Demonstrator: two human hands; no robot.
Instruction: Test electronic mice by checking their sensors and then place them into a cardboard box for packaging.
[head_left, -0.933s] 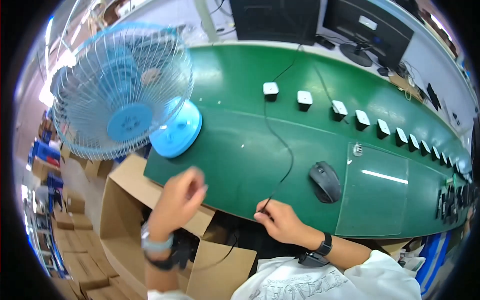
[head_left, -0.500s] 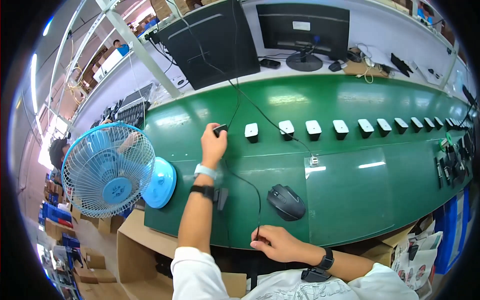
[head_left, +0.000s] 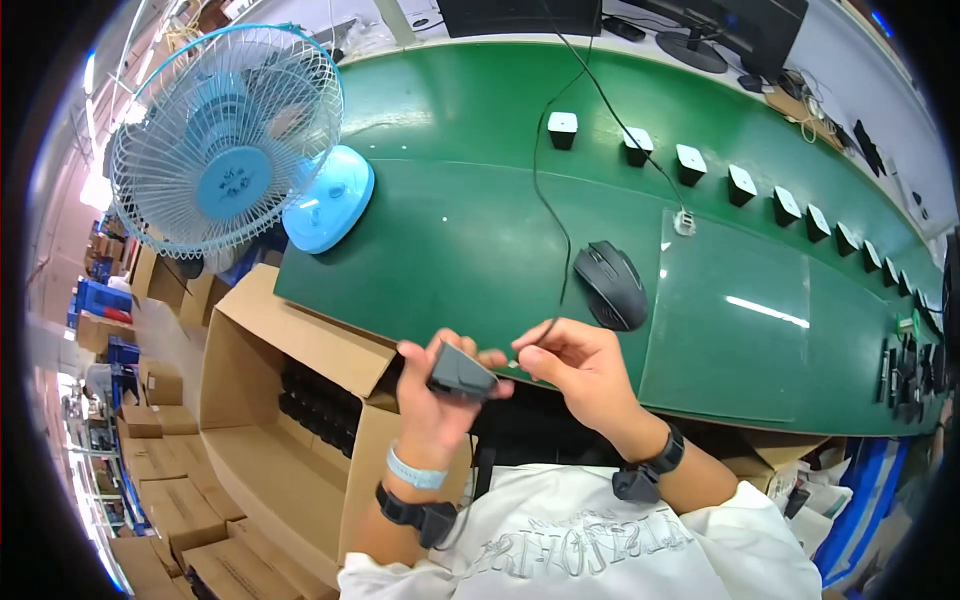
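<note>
My left hand (head_left: 428, 415) holds a small dark grey block-shaped device (head_left: 460, 372) over the table's near edge, fingers curled around it with the palm up. Close beside it, my right hand (head_left: 595, 385) pinches the end of a thin black cable (head_left: 568, 255) between thumb and fingers. A small light tip shows at those fingertips, close to the device; whether they touch I cannot tell. The cable runs back across the green table (head_left: 450, 260). A black computer mouse (head_left: 612, 285) lies beyond my right hand. Several black blocks with white tops (head_left: 689, 160) stand in a row at the back.
A blue fan (head_left: 235, 182) stands at the left. Below it an open cardboard box (head_left: 270, 490) holds dark items. A small white connector (head_left: 684, 222) on a cable lies near a clear sheet (head_left: 735, 350). Dark tools (head_left: 908, 375) lie at the far right; monitors stand behind.
My left hand has come back from the row's left end to the near edge with the dark device. My right hand has risen beside it with the cable end. The view has shifted.
</note>
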